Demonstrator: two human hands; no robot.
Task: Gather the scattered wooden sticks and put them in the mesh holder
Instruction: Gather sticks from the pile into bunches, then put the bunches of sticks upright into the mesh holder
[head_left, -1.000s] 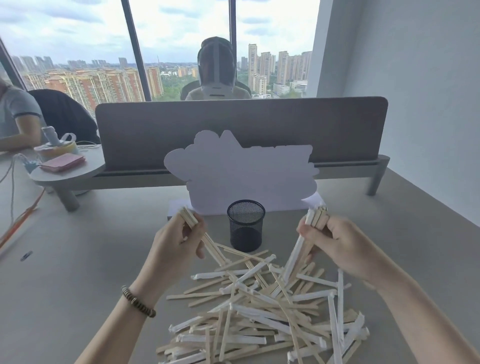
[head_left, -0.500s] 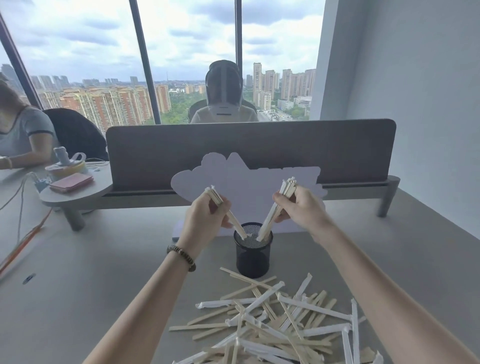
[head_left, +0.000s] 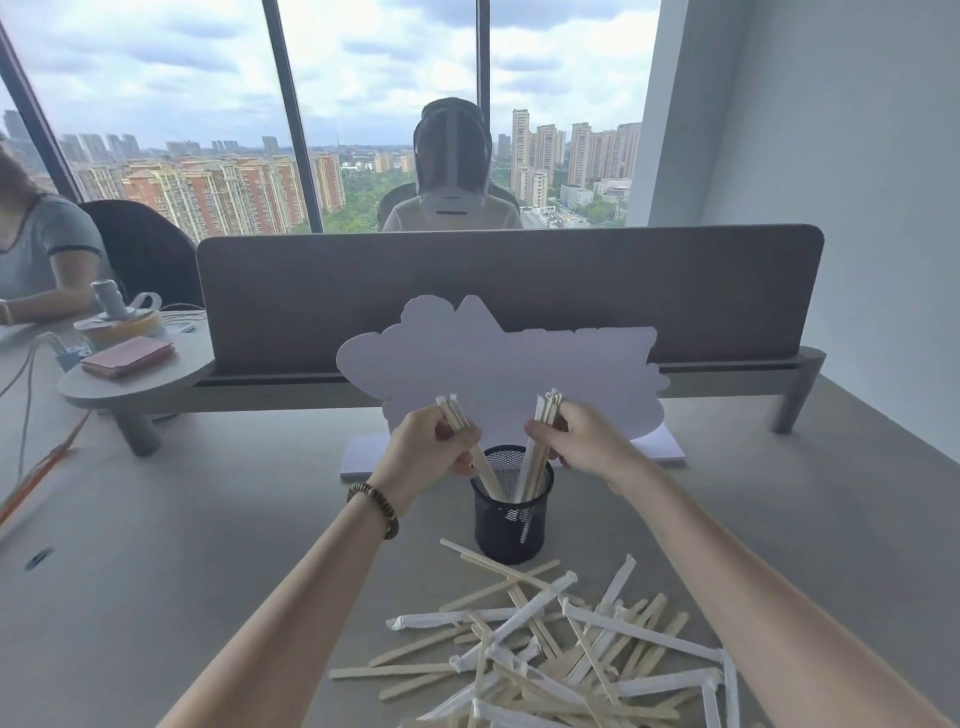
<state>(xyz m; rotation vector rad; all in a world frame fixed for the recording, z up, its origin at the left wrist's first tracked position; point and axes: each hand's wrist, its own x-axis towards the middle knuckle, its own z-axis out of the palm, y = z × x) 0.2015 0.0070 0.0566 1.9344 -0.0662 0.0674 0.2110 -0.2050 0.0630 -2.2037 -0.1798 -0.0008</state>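
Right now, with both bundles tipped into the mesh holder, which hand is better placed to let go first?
Probably the right hand: its bundle stands steeper, with lower ends well inside the mesh holder. The left hand holds its bundle at more of a slant, entering near the holder's left rim.

sticks (head_left: 545, 644): scattered pile, some paper-wrapped | black mesh holder (head_left: 510, 519): upright, behind pile

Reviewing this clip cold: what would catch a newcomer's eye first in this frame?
Two hands at centre: the left hand and right hand each grip a bundle of sticks, lower ends already inside the black mesh holder. In front of the holder, nearer the camera, lies a tangled pile of sticks, some in white paper wrappers. Behind it stands a pale cloud-shaped cutout.
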